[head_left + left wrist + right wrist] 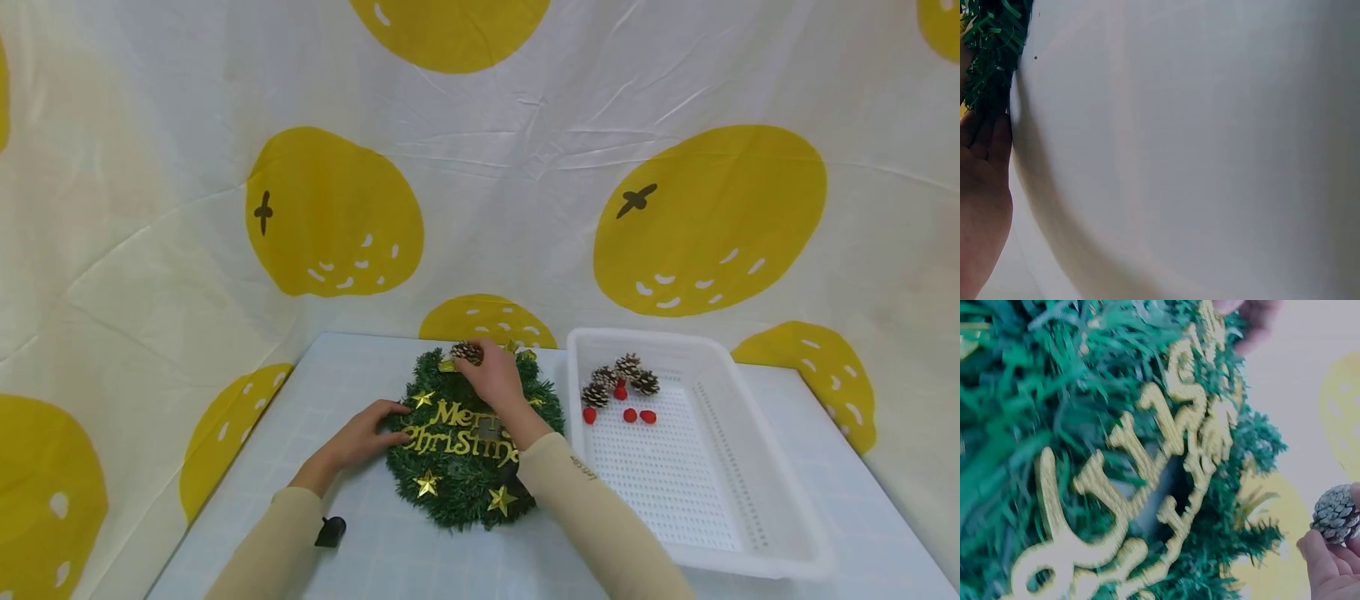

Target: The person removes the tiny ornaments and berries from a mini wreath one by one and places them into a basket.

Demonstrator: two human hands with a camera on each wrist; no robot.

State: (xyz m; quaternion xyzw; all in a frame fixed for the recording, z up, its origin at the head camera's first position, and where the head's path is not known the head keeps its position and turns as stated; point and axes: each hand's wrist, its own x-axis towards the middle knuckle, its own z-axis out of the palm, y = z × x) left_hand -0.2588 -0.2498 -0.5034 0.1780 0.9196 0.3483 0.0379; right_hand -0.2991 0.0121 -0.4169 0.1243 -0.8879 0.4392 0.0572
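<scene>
A green tinsel wreath (468, 492) lies on the table, with gold "Merry Christmas" lettering (450, 442) across its middle and gold stars (427, 483) around it. At its left edge my left hand (363, 437) holds the greenery; the left wrist view shows fingers (985, 140) reaching beneath the tinsel. My right hand (493, 375) pinches a white-tipped pine cone (466, 352) over the wreath's top edge, near a gold bow that is partly covered. In the right wrist view the pine cone (1335, 514) sits between thumb and fingers, apart from the greenery.
On the right stands a white perforated basket (772, 467). Several pine cones (628, 367) and red berries (630, 415) lie in its far left corner. A small black object (331, 532) shows beside the left sleeve. A fruit-patterned curtain (510, 208) hangs behind the table.
</scene>
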